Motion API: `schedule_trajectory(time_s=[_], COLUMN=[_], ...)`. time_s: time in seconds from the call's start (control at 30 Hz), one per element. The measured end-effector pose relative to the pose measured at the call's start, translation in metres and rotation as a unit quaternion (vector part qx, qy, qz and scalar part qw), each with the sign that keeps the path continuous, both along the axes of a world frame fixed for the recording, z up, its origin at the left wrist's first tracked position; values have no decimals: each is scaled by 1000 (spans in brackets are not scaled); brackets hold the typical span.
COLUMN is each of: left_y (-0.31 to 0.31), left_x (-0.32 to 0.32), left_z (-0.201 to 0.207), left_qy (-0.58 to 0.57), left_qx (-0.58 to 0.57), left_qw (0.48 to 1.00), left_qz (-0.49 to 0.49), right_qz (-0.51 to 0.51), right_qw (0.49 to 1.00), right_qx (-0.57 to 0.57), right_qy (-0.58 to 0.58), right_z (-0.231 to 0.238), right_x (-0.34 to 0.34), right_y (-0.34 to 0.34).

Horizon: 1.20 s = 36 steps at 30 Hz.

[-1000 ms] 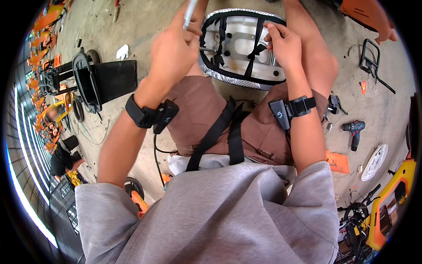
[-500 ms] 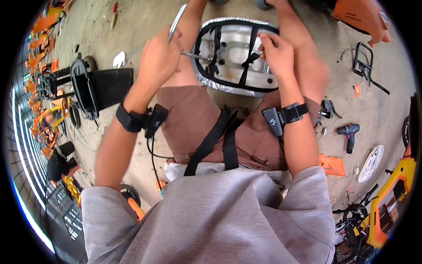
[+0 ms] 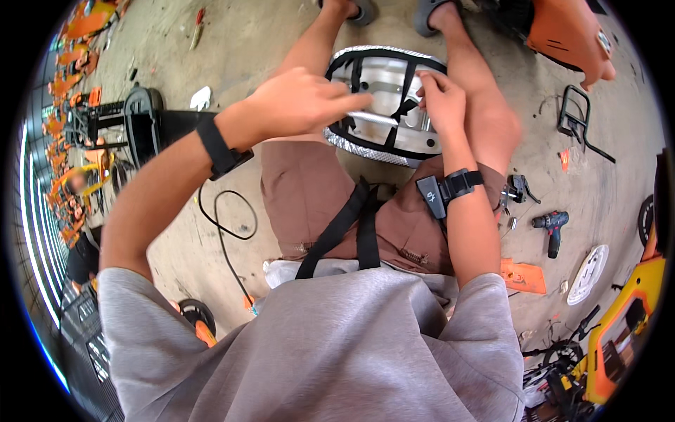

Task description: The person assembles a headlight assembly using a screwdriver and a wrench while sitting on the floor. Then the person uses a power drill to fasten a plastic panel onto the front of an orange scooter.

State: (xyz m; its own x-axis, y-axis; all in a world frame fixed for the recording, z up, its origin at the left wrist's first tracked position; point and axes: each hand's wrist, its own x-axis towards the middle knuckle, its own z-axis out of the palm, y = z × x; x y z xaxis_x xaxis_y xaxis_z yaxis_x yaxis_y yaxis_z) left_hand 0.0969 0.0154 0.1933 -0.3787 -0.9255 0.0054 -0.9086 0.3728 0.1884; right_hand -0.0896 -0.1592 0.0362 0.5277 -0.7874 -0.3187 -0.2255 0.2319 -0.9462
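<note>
An upturned oval seat (image 3: 373, 152) with a shiny silver rim lies between my lower legs. Black straps (image 3: 356, 74) cross its pale metal underside. My left hand (image 3: 299, 105), slightly blurred, reaches over its left side with the fingers curled and the index finger stretched out. A silver metal rod tool (image 3: 376, 119) extends rightward from beneath this hand; its grip on the rod is partly hidden. My right hand (image 3: 443, 102) is closed in a pinch at the seat's right side, beside the strap knot (image 3: 404, 109). What its fingertips hold is hidden.
A cordless drill (image 3: 553, 232), an orange plate (image 3: 522, 276) and a white oval panel (image 3: 588, 274) lie on the floor to the right. Farther off is a black tubular frame (image 3: 576, 116). Leftward stands a black vehicle part (image 3: 144, 126); a black cable (image 3: 228, 235) loops beside my thigh.
My left hand has swung right and down over the seat, turning the rod tool, whose raised end no longer shows. My right hand stays nearly in place. The view has shifted slightly.
</note>
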Motion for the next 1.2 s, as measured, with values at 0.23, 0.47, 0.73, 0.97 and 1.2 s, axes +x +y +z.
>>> schedule_trajectory(time_s=[0.23,0.47,0.73,0.97,1.2], left_y=[31,14,23,7,30], left_x=[4,-28,-16,-59,-61], left_z=[-29,-33,-45,-22,-35], left_qy=[75,111,134,169,274], left_qx=[-285,-180,-222,-205,-301], left_qw=[895,739,886,918,693], left_qz=[336,639,385,294,595], right_qz=[-5,-2,20,-29,-6], right_qw=[1000,999,1000,998,999], right_qx=[10,18,11,29,23], right_qy=[21,34,22,40,28], right_z=[10,0,3,-3,5], right_x=[-4,-2,3,-5,-1], right_y=[3,5,4,0,3])
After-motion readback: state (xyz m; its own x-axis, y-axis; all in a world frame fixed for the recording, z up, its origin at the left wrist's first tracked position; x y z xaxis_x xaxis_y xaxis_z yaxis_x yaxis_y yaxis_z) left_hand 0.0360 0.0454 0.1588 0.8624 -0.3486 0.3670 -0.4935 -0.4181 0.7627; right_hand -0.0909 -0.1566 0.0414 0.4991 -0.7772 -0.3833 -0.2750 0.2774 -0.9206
